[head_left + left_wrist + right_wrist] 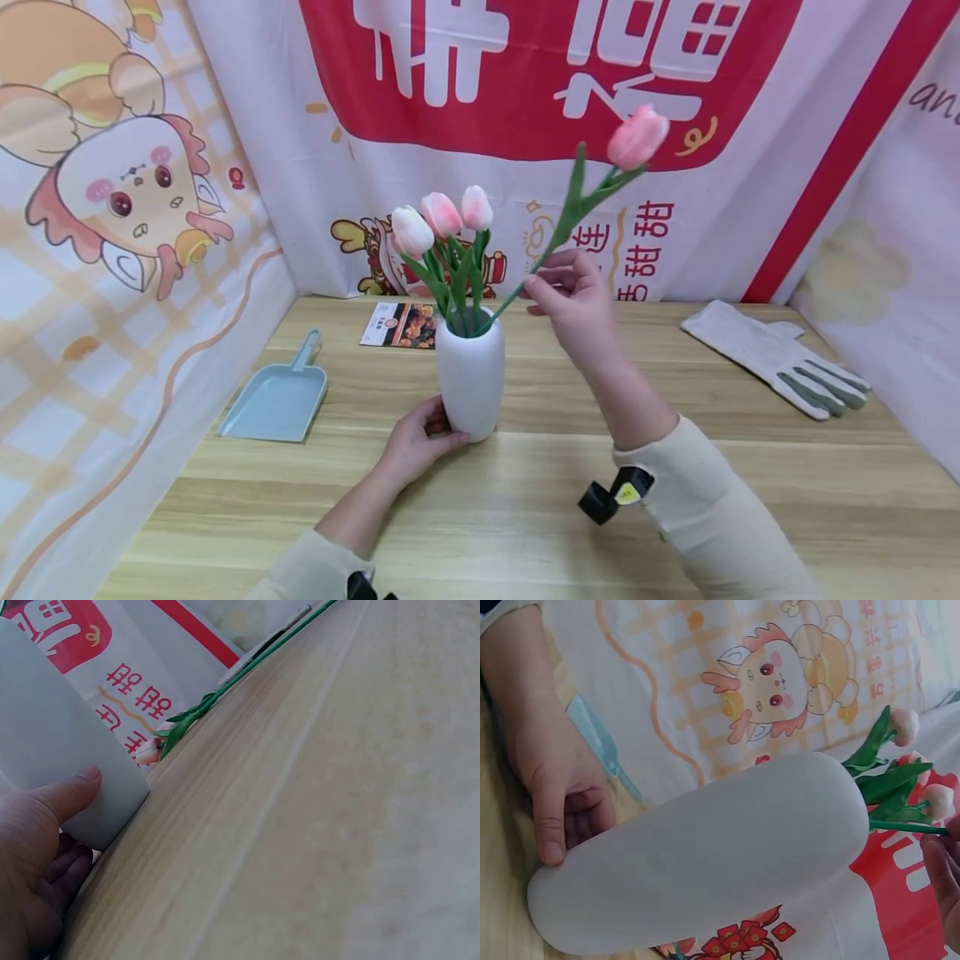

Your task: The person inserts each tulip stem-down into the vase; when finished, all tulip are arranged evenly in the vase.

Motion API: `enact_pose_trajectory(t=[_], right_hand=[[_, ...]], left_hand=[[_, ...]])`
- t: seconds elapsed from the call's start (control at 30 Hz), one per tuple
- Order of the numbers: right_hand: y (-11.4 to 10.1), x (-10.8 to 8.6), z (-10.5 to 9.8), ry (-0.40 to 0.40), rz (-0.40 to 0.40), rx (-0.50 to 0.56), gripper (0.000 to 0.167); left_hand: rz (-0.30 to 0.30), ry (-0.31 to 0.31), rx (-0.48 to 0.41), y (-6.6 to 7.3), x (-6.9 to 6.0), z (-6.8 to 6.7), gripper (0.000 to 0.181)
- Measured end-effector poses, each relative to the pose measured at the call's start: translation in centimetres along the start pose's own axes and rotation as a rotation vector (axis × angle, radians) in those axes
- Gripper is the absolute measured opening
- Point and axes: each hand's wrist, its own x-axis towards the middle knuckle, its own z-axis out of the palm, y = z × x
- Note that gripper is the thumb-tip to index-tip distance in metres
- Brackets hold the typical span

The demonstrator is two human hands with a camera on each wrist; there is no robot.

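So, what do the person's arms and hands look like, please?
The left hand and right hand are bare, without gloves. The left sleeve and right sleeve are plain pale beige, ending before the wrists. A small angular black device with a yellow marking sits at the right cuff; another black piece at the left cuff is partly cut off.

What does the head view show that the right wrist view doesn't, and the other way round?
Only the head view shows the held tulip's bloom and the gray-and-white glove.

Only the right wrist view shows the orange lettering beside the cartoon animal.

Both show the left hand holding the white vase near its base, the right hand pinching a green stem, three other blooms and the blue dustpan.
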Motion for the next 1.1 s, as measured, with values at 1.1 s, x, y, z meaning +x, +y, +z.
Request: enact_pose_trajectory(t=[1.1], right_hand=[[1.3,-0.1,1.5,-0.226,0.111,-0.332,0.029]], left_hand=[[-0.001,-0.002,-0.003,0.0,0.0,-0.1,0.066]])
